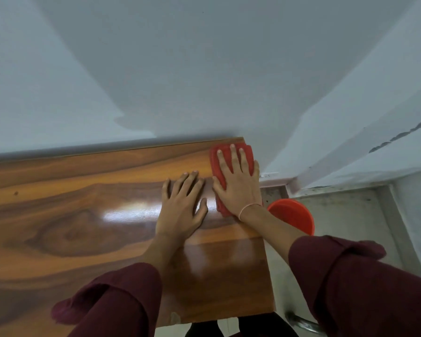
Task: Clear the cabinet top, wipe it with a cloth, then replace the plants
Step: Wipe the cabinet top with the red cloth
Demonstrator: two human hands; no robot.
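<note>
1. Two bare hands are laid flat on the glossy brown wood-grain cabinet top (pixel 71 215), which is set against a pale grey wall (pixel 180 69).
2. The right hand (pixel 238 186) is pressed palm-down on a folded red cloth (pixel 218 164), with the fingers spread and extended; nothing is gripped, the cloth being only pinned under the palm and fingers.
3. The red cloth is placed at the far right corner of the cabinet top, close to the back edge and the right edge, and its near end is seen below the wrist.
4. A thin pale band (pixel 249 207) is worn around the right wrist.
5. The left hand (pixel 182 205) is spread open directly on the bare wood just beside the right hand, and nothing is held by it.
6. Dark maroon rolled-up sleeves (pixel 122 300) are seen on both forearms.
7. A round red plastic bucket (pixel 294 216) is seen on the pale floor (pixel 350 220) just beyond the right end of the cabinet, partly hidden by the right forearm.
8. A bright reflection is shown on the polished surface to the left of the left hand.
</note>
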